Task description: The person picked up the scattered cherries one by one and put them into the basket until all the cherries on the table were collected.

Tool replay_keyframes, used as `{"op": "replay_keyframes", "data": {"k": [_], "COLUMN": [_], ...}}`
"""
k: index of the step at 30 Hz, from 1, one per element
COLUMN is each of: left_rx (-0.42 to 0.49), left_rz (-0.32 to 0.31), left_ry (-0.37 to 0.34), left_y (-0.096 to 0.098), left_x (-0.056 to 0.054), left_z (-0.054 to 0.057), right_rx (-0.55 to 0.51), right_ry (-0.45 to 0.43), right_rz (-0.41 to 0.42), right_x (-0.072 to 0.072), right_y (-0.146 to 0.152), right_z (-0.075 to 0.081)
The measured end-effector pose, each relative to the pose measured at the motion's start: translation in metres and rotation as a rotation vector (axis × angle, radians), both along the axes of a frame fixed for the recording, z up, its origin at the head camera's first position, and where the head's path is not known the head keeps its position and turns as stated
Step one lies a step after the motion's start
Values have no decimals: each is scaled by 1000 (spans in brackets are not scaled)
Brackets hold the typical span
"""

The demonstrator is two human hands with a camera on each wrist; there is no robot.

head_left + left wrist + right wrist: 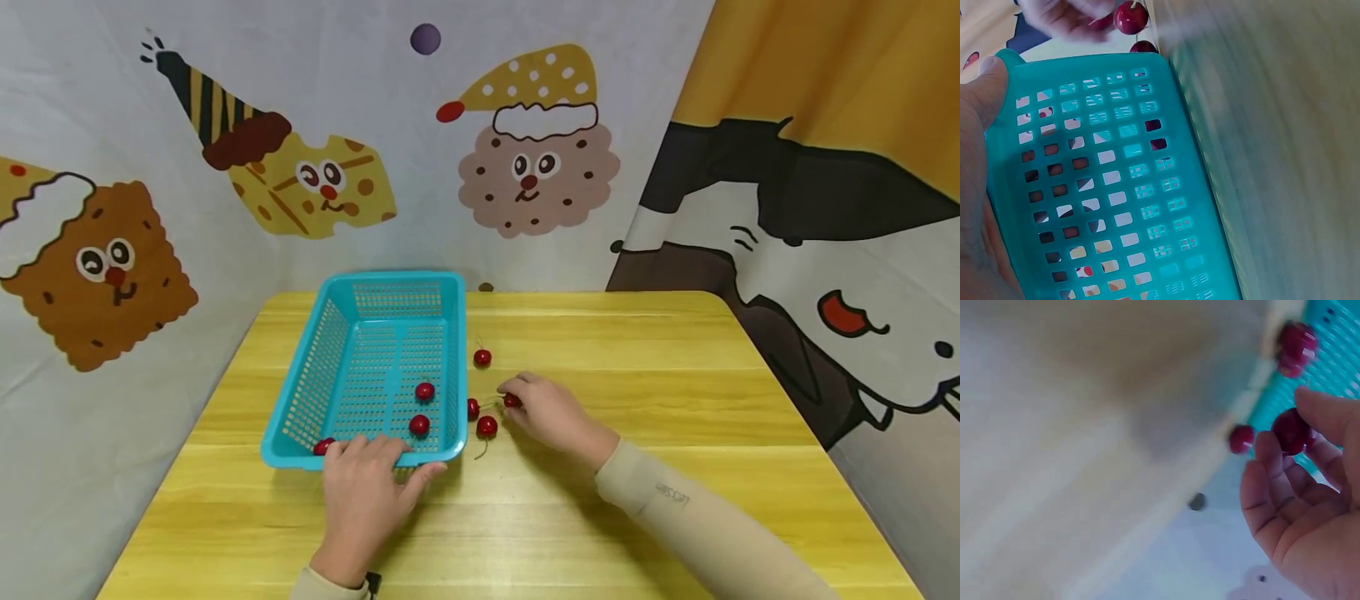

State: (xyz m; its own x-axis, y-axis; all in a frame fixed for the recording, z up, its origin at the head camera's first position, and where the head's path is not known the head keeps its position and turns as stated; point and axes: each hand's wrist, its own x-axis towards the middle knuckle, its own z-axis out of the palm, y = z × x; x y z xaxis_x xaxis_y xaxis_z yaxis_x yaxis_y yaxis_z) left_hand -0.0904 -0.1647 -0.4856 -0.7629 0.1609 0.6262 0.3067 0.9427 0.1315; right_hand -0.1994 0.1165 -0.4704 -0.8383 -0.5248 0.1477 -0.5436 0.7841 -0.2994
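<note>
My left hand (367,496) grips the near rim of a turquoise plastic basket (459,333), fingers over the edge and thumb outside. In the left wrist view the basket's perforated wall (1104,187) fills the middle. Inside lie a cherry (424,392), a second cherry (419,426) and a third cherry (325,447) partly hidden by the near rim. To the right of the basket, my right hand (551,417) pinches a dark red cherry (1291,431) between thumb and fingertips. Close by on the table are a stemmed cherry (487,427) and another cherry (473,408) against the basket's side.
One more cherry (482,358) lies farther back, right of the basket. Everything stands on a yellow wood-grain table (637,358). A pale cloth (420,167) with cartoon figures hangs behind it, and a patterned curtain (825,208) hangs on the right.
</note>
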Motion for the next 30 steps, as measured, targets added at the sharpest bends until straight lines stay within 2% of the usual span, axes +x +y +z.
{"op": "replay_keyframes", "data": {"k": [3,7,11,15,17,22,25,30], "left_rx": [6,10,8,16,12,6,5,2], "left_rz": [0,-9,-19,-25,-19,-22,-35,-25], "left_ry": [7,20,41,66,75,75,80,94], "left_y": [-1,-1,1,4,4,2,1,0], "left_x": [0,0,0,0,0,-1,-2,-2], "left_z": [0,0,0,-1,-1,1,1,0], "right_rx": [-37,-106,-143,-142,-130,-72,0,243], "right_ry": [43,116,189,244,241,175,166,275], "right_rz": [-5,67,146,170,184,214,229,289], "right_x": [-1,-1,1,4,4,2,2,5], "right_y": [-13,-38,-58,-69,-73,-81,-87,-100], "right_z": [20,40,44,42,41,42,46,52]}}
